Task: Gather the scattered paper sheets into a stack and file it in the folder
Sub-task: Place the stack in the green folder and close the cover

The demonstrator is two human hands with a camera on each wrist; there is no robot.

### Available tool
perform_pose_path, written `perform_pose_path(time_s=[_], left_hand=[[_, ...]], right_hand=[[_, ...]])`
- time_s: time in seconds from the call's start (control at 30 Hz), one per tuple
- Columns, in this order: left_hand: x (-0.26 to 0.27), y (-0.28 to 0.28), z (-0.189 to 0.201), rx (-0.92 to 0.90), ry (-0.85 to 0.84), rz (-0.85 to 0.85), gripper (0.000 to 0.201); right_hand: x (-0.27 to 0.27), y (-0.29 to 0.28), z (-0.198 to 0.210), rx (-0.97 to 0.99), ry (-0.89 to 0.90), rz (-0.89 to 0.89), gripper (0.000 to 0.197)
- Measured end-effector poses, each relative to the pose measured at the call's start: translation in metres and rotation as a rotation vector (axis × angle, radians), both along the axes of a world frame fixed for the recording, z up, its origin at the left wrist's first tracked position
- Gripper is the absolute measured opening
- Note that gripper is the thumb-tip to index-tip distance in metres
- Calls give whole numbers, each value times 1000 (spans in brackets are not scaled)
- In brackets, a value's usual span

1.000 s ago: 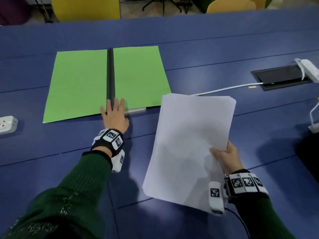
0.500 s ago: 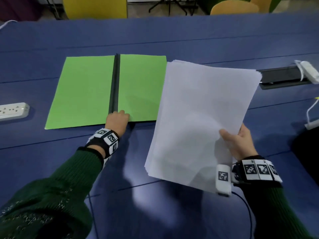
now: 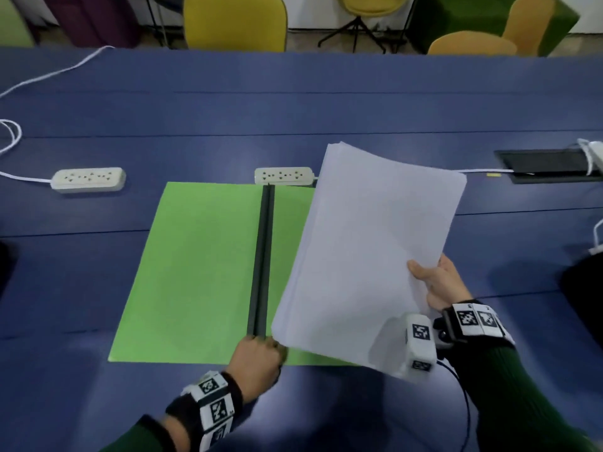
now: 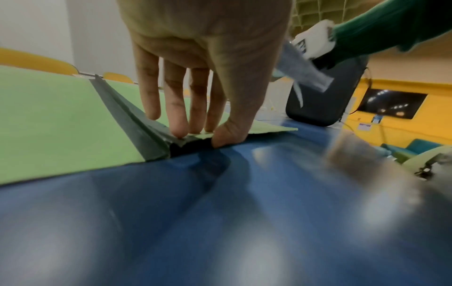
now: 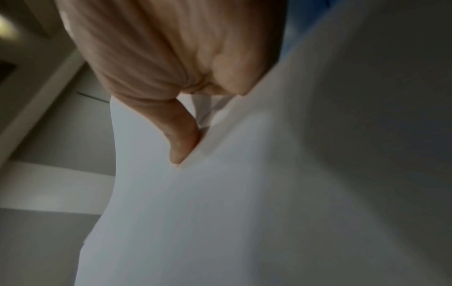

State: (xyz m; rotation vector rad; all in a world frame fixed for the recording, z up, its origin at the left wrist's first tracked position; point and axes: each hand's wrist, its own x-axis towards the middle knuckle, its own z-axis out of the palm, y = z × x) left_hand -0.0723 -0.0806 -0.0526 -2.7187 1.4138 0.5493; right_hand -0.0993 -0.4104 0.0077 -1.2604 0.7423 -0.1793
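Observation:
The green folder (image 3: 195, 272) lies open on the blue table (image 3: 326, 102), its dark spine (image 3: 261, 256) running away from me. My left hand (image 3: 257, 353) is at the spine's near end. In the left wrist view, my left hand (image 4: 198, 135) has its fingertips on top of the folder (image 4: 61, 120) and its thumb at the near edge, pinching the right flap. My right hand (image 3: 437, 285) grips the white paper stack (image 3: 368, 249) by its right edge. The stack hangs tilted over the folder's right half and hides most of it. Seen from the right wrist, the thumb (image 5: 183, 145) presses on the paper stack (image 5: 244, 193).
Two white power strips (image 3: 88, 179) (image 3: 283, 175) lie beyond the folder. A dark cable recess (image 3: 548, 164) with a white cable (image 3: 483, 171) sits at the far right. A black bag (image 3: 584, 288) is at the right edge, and yellow chairs (image 3: 235, 21) stand past the table.
My right hand has carried the stack forward and left, from beside the folder to over its right half. My left hand went from lying flat on the spine to pinching the folder's near edge.

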Motion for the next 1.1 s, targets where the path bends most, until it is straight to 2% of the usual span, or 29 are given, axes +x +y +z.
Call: perform_pose_path(time_s=[0.1, 0.23, 0.3, 0.33, 0.4, 0.5, 0.57, 0.67, 0.73, 0.87, 0.97, 1.1], left_hand=[[-33, 10, -4, 3, 37, -23, 32], [-39, 27, 5, -16, 90, -36, 40], [-36, 36, 16, -145, 96, 83, 44], [-34, 40, 21, -272, 128, 190, 40], [-24, 38, 26, -390, 294, 402, 33], [-13, 23, 31, -368, 594, 587, 77], [-14, 10, 35, -345, 716, 593, 105], [-22, -4, 34, -96, 603, 459, 135], [-28, -9, 30, 45, 468, 407, 139], [-34, -19, 26, 156, 268, 388, 116], [-33, -21, 24, 186, 275, 406, 102], [-28, -17, 22, 182, 286, 411, 96]], right_hand=[[-2, 13, -18, -32, 171, 53, 44], [-5, 25, -35, -222, 400, 141, 46], [-7, 28, -39, -312, 466, 178, 46], [-7, 27, -40, -327, 474, 186, 47], [-7, 29, -36, -356, 492, 210, 47], [-6, 29, -35, -328, 459, 227, 48], [-1, 32, -33, -315, 444, 235, 49], [13, 39, -33, -317, 445, 286, 48], [23, 41, -37, -333, 477, 317, 50], [33, 48, -44, -391, 551, 376, 56], [37, 52, -51, -395, 533, 332, 56], [37, 59, -46, -336, 511, 273, 56]])
